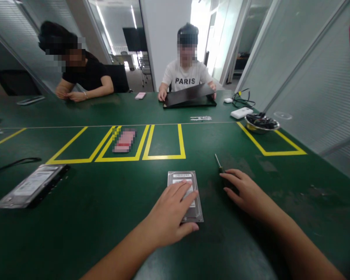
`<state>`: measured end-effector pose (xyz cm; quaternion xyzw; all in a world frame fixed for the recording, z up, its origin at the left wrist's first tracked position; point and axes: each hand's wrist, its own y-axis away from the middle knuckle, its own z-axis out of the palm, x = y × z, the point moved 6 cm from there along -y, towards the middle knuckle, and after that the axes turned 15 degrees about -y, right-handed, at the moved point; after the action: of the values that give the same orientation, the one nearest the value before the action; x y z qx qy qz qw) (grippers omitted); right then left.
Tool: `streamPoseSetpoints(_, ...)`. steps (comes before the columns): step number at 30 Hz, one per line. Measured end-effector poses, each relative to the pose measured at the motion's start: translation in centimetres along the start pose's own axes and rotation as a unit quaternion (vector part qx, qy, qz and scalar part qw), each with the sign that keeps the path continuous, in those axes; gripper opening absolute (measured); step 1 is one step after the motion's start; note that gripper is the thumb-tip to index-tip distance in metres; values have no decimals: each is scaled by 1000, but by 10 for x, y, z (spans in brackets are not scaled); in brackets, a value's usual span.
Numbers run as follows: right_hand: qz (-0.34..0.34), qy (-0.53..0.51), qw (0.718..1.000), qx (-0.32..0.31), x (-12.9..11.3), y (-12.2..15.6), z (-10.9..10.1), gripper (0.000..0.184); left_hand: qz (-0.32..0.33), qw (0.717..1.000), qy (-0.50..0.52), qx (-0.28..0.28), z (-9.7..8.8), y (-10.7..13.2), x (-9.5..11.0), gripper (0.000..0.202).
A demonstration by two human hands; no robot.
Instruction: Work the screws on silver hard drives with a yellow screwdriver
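Observation:
A silver hard drive [196,212] lies flat on the green table in front of me. My left hand [170,212] rests on top of it, fingers stretched across its label and thumb at its near edge. To the right, my right hand [240,188] is curled low over a screwdriver [218,161], its dark handle between my fingers and thumb. The metal shaft points away from me, up and slightly left. Most of the handle is hidden by the hand. Another hard drive [32,184], larger in view, sits at the left.
Yellow tape outlines [163,157] mark the table beyond my hands; a pink phone-like item [125,140] lies inside one. At the right stands a metal bowl [262,126] of dark items, near a white box [241,113]. Opposite, one person [186,74] holds a black panel [189,95]; another person [87,79] sits left.

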<state>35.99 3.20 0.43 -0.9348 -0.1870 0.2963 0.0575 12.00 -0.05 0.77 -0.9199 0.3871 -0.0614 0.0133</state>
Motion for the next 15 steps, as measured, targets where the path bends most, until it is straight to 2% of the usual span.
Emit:
streamPoseSetpoints(6, 29, -17, 999, -25, -6, -1, -14, 38, 12, 1000, -9, 26, 3, 3, -1, 79)
streamPoseSetpoints(9, 38, 9, 999, -17, 2, 5, -32, 35, 17, 999, -19, 23, 5, 4, 1, 78)
streamPoseSetpoints(11, 75, 49, 996, -6, 26, 16, -51, 32, 20, 999, -30, 18, 7, 3, 2, 78)
streamPoseSetpoints(13, 141, 130, 981, 22, 61, 33, -75, 21, 23, 999, -42, 12, 9, 2, 3, 77)
streamPoseSetpoints(15, 190, 162, 967, 44, 96, 50, -97, 13, 24, 998, -51, 12, 10, 2, 3, 78)
